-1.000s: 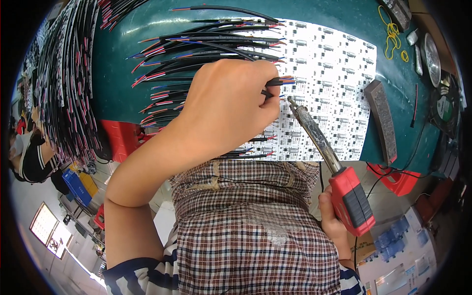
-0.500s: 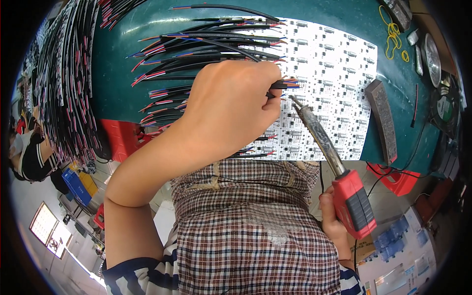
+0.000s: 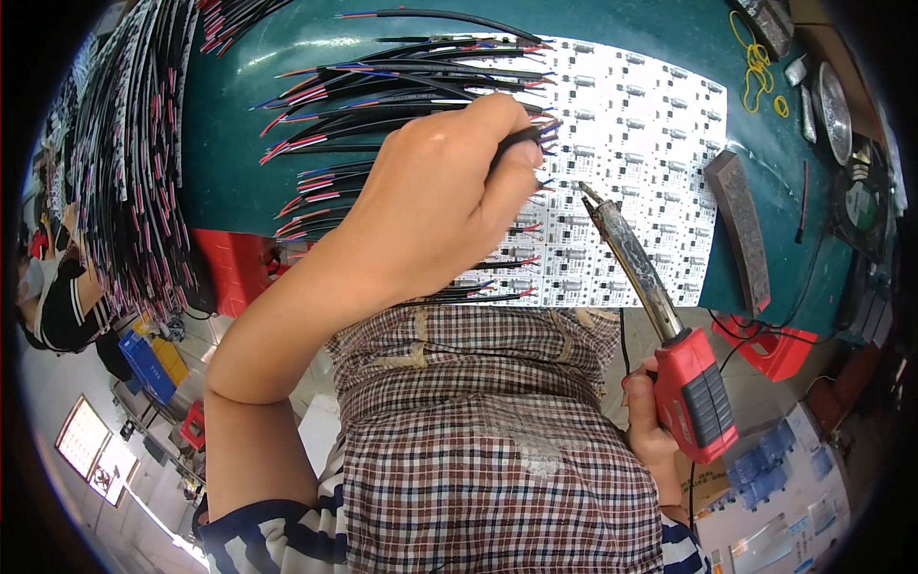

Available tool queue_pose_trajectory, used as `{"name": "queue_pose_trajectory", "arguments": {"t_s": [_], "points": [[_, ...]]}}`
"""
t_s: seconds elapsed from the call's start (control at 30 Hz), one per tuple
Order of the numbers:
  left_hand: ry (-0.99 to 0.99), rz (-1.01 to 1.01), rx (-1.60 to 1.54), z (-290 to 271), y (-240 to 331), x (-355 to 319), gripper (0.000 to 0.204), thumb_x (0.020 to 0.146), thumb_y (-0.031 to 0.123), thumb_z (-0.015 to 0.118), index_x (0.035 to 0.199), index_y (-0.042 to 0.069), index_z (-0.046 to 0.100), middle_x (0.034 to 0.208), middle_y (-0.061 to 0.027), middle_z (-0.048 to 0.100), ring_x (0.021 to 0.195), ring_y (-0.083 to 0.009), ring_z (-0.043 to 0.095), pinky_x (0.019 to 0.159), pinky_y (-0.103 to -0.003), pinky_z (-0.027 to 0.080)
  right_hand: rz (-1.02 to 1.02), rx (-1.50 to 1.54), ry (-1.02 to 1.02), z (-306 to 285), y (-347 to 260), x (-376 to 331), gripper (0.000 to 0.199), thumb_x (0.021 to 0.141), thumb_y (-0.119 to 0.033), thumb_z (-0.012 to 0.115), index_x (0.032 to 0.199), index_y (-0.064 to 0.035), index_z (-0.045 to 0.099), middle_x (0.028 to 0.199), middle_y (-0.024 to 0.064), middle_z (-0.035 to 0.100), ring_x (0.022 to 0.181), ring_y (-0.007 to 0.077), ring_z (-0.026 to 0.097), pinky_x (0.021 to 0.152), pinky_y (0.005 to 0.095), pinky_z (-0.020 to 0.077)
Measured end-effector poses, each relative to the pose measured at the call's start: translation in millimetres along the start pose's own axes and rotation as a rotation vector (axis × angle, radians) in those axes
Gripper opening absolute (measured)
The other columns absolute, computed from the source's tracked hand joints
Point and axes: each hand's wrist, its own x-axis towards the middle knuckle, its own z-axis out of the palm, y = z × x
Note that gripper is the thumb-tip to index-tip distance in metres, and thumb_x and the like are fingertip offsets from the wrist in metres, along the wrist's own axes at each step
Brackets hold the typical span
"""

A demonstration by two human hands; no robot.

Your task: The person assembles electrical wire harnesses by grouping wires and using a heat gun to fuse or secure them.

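Note:
My left hand (image 3: 440, 191) is closed, pinching a black cable (image 3: 519, 140) with coloured wire ends poking out past the fingertips. It hangs over a white panel of circuit boards (image 3: 703, 206) on the table. Along the panel's left side lie several black cables (image 3: 411, 72), their red and blue ends at the boards. My right hand (image 3: 652, 426) grips a soldering iron (image 3: 696, 394) with a red and black handle. The iron's tip points up and left over the panel, to the right of my left hand and apart from the cable. Part of my right hand is hidden behind the handle.
A thick bundle of black cables (image 3: 129, 163) hangs over the table's left edge. At the right are a dark grey bar (image 3: 740, 230), yellow rubber bands (image 3: 755, 72), a round metal dish (image 3: 834, 113) and a small fan (image 3: 861, 206). Red stools (image 3: 229, 273) show below the table.
My left hand has shifted a little left and away from me with the cable. The soldering iron has moved slightly right, so the gap between its tip and the cable is wider.

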Motion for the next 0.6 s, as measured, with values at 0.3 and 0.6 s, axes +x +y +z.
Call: {"name": "queue_pose_trajectory", "arguments": {"t_s": [0.3,0.6], "points": [[0.375,0.37,0.325,-2,10,-4,0.012,0.097,0.008,0.065,0.106,0.0,0.066,0.086,-0.0076,0.07,0.067,-0.0134,0.064,0.062,-0.027,0.05,0.042,0.03,0.028,0,5,-5,0.02,0.086,-0.017,0.076,0.1,-0.0038,0.069,0.089,0.0136,0.067,0.075,0.0326,0.068,0.068,0.0393,0.0532],[0.133,0.09,0.2,25,-1,-24,0.012,0.081,0.007,0.076,0.088,0.006,0.067,0.075,-0.0058,0.07,0.061,-0.0161,0.067,0.054,-0.027,0.05,0.002,0.006,0.007,0,4,-7,0.024,0.083,-0.014,0.078,0.102,-0.0014,0.07,0.096,0.0168,0.07,0.081,0.0329,0.07,0.072,0.0393,0.0555]]}}
